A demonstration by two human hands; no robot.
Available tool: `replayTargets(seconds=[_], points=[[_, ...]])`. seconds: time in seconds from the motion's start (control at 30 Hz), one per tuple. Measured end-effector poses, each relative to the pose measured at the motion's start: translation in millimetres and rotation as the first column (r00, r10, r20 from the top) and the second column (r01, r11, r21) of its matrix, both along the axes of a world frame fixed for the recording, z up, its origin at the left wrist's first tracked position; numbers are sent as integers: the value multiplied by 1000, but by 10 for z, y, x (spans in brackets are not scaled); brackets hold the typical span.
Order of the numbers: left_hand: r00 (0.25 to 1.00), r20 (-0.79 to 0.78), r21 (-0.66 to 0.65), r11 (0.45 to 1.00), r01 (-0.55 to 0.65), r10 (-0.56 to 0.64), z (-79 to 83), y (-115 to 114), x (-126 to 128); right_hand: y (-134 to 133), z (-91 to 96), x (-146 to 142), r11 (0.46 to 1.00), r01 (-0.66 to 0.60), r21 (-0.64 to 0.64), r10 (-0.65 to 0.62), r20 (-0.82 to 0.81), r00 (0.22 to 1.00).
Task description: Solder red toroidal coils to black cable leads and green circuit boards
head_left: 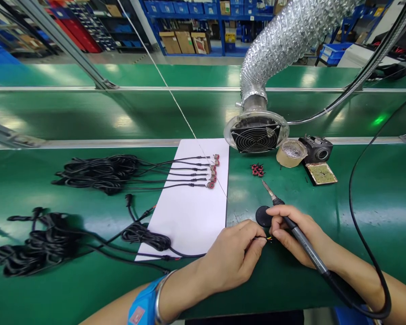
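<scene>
My right hand (299,234) is closed around a soldering iron (291,224), its tip pointing up and away from me. My left hand (235,257) pinches the end of a black cable (145,234) whose small coloured wire ends sit between both hands' fingertips. A round black disc (263,215) lies on the green bench just beyond my fingers. The cable runs left across a white sheet (192,212).
Several finished cables with small red parts (211,174) lie on the sheet's far end; cable bundles (37,246) sit left. Loose red parts (257,169), a fume fan (256,135), tape roll (291,153) and iron stand with sponge (320,167) stand beyond.
</scene>
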State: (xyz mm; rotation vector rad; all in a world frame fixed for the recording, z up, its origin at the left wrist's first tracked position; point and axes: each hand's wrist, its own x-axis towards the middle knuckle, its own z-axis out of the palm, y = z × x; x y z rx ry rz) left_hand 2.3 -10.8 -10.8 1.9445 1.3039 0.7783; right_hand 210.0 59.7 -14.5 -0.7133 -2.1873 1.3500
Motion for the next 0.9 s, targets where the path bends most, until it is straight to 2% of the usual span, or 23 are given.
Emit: replayTargets(seconds=[0.1,0.17,0.23,0.33,0.4,0.47,0.63,0.9], points=[[1000,-3,11,1000,5,-5,-1,0,13,-14,-2,-14,1000,10,18,-11,9,1000],[1000,5,11,1000,6,-6,-1,1,18,-28,-9,-23,1000,0,-30,0,12,1000],[1000,23,12,1000,-3,3,0,1,17,-42,-19,-32,987,-4,-161,2,-10,1000],[998,54,10,999,-33,33,3,-2,6,-56,-24,-51,917,-2,-398,-19,-48,999],[997,65,3,999,-45,45,5,-5,0,-55,-18,-66,887,17,-462,-46,-51,998],[996,69,5,999,-48,47,8,-7,-2,-48,-9,-76,891,50,-452,-75,-37,996],[997,67,4,999,-46,46,14,-7,8,-39,-14,-58,939,107,-326,-110,9,994],[996,91,-36,999,-24,27,-1,-5,7,-63,-38,-54,952,114,-286,-117,6,993]])
